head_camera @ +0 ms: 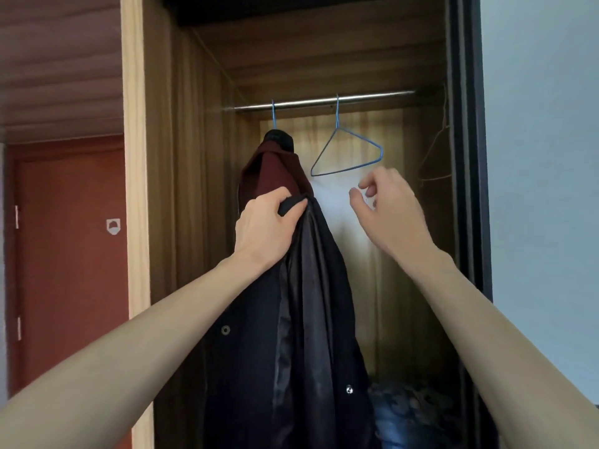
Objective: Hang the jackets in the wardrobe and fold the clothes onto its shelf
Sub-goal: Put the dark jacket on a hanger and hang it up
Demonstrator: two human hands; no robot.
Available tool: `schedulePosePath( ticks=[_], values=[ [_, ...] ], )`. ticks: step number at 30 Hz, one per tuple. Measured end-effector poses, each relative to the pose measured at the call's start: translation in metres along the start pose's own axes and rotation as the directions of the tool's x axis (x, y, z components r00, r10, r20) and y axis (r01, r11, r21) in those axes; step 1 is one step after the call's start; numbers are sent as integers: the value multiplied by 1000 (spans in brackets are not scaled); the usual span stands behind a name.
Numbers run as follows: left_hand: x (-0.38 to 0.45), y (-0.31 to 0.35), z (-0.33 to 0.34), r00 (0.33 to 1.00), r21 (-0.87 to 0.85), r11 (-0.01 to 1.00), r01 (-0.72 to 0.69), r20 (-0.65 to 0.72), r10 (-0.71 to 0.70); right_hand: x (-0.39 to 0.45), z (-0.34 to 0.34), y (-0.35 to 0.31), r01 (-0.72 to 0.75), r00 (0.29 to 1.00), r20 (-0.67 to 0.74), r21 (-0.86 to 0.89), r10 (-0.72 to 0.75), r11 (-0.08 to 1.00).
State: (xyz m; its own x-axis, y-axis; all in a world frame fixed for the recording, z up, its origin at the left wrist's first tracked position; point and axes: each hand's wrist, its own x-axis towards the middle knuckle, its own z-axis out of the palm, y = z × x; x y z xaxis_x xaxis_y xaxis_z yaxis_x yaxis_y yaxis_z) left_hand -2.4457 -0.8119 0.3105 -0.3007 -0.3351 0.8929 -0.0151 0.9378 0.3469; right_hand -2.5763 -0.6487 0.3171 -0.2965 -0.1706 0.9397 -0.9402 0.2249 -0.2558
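My left hand (pixel 265 225) grips the collar of a dark navy jacket (pixel 304 335), which hangs down in front of the open wardrobe. Behind it a maroon jacket (pixel 275 170) hangs on a blue hanger from the metal rail (pixel 324 101). To its right an empty blue wire hanger (pixel 348 153) hangs tilted on the same rail. My right hand (pixel 385 205) is raised just below that hanger, fingers loosely curled, holding nothing and not touching it.
The wardrobe's wooden side panel (pixel 155 189) stands at the left and its dark door edge (pixel 466 157) at the right. Patterned blue fabric (pixel 408 413) lies at the wardrobe's bottom right. Another thin hanger (pixel 436 157) hangs by the right wall. A red door (pixel 71 254) is at far left.
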Motion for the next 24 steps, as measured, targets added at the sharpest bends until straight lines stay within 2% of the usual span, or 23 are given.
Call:
schedulePosePath(
  ticks=[3, 6, 8, 12, 15, 18, 24],
  values=[
    [7, -6, 2, 1000, 31, 999, 6, 7, -7, 46, 7, -2, 72, 990, -100, -284, -105, 956],
    [14, -11, 1, 1000, 66, 998, -18, 25, 17, 90, 12, -3, 52, 989, -100, -461, -111, 886],
    [16, -13, 1, 998, 98, 994, -45, 40, 41, 116, 18, 1, 21, 996, -65, -526, -66, 850],
    [18, -18, -1, 993, 155, 984, -88, 86, 76, 153, 31, 11, -96, 985, 53, -617, 163, 781],
    [22, -19, -3, 992, 194, 977, -93, 97, 76, 167, 39, 18, -105, 961, 133, -636, 242, 764],
    [25, -20, -6, 992, 216, 972, -97, 102, 77, 175, 50, 22, -136, 948, 164, -564, 271, 814],
    [27, -24, -7, 990, 225, 969, -107, 113, 83, 180, 75, 25, -194, 968, 64, -422, 243, 886]
  ],
)
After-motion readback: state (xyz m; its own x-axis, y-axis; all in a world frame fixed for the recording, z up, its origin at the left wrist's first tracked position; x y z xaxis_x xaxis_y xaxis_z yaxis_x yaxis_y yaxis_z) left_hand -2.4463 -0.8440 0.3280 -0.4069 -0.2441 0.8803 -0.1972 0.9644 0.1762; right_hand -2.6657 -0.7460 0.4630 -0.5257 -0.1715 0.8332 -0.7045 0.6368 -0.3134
